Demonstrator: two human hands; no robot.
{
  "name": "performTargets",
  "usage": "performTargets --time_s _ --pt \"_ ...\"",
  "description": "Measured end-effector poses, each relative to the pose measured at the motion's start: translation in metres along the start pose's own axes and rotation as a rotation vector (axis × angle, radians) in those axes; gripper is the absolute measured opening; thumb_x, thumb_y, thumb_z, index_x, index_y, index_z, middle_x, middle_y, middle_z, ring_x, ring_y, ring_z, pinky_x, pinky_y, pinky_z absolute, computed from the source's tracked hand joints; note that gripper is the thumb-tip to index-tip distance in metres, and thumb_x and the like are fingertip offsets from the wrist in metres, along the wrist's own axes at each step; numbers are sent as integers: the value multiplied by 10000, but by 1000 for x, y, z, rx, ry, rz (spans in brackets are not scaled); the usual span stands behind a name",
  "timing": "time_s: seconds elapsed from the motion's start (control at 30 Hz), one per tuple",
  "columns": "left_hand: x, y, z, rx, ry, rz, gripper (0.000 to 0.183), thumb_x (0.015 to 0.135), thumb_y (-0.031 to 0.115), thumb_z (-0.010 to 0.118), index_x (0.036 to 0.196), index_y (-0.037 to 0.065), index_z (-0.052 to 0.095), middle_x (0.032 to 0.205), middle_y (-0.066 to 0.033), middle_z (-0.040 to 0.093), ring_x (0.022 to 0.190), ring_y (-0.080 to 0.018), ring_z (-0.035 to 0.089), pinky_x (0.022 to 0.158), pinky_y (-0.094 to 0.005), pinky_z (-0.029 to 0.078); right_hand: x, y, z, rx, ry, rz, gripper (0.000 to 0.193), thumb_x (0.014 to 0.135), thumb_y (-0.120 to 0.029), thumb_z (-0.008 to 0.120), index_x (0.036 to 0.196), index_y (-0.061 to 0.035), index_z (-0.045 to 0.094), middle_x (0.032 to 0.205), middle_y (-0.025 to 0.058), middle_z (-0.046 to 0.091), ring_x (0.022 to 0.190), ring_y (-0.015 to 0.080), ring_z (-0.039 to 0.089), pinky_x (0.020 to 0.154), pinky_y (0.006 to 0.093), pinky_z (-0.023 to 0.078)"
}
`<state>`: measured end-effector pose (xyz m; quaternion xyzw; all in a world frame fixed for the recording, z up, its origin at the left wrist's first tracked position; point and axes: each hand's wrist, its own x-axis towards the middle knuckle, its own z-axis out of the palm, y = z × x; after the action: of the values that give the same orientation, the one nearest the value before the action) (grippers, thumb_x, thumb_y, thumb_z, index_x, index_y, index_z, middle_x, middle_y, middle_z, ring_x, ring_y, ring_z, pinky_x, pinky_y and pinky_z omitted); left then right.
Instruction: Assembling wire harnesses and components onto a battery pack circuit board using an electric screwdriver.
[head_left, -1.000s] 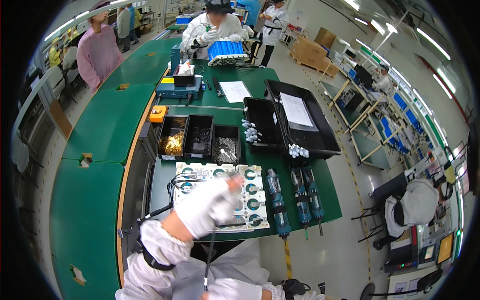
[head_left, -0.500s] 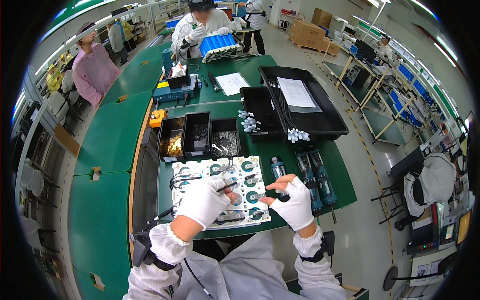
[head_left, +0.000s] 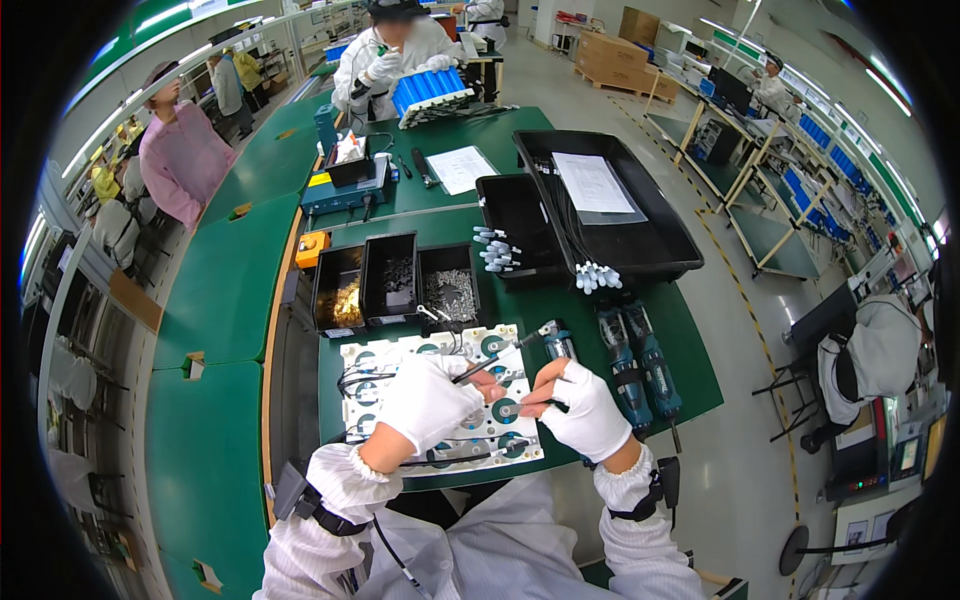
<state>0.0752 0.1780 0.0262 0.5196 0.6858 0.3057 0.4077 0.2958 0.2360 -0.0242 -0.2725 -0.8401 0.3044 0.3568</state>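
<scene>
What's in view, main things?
Plate: one, white, near bench edge
Lead: one, black, at left hand
Bins: three, black, beyond plate
Trays: two, black, right of bins
Power tools: three, teal and black, right of plate
Papers: two, white, tray and bench
Small box: one, orange, left of bins
Instrument: one, blue, beyond bins
Module: one, blue and white, far bench end
People: several, clothing mixed, background
Cartons: several, brown, background
Left hand, right hand: two, white gloves, over plate

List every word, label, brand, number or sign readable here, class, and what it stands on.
Paper sheet in the large black tray: print too small to read.
Other sheet on the green table: too small to read.
Brown boxes: print too blurred to read.
Nothing is clear enough to quote.
</scene>
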Motion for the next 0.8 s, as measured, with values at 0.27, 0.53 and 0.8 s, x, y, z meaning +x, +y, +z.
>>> performTargets --time_s 0.27,0.53,0.8 --pt "1 -7 1 92 -139 93 232 852 254 772 1008 82 779 744 -74 707 625 -138 602 638 -301 498 -2 0 12 196 291 -13 211 790 87 723 932 -67 747 861 81 696 738 209 655 667 318 519" --pt "-8 6 -1 149 -158 133 171 930 245 707 990 102 779 752 -65 688 638 -148 579 627 -310 471 -6 -4 19 93 243 -100 328 748 106 707 1019 -75 744 911 87 712 786 236 672 704 328 547" --pt "-5 -4 2 84 -98 90 204 948 248 680 972 61 757 778 -113 689 661 -168 597 649 -318 478 -4 -15 22 68 242 -139 234 758 65 741 967 -42 746 910 103 742 774 238 705 687 316 566"
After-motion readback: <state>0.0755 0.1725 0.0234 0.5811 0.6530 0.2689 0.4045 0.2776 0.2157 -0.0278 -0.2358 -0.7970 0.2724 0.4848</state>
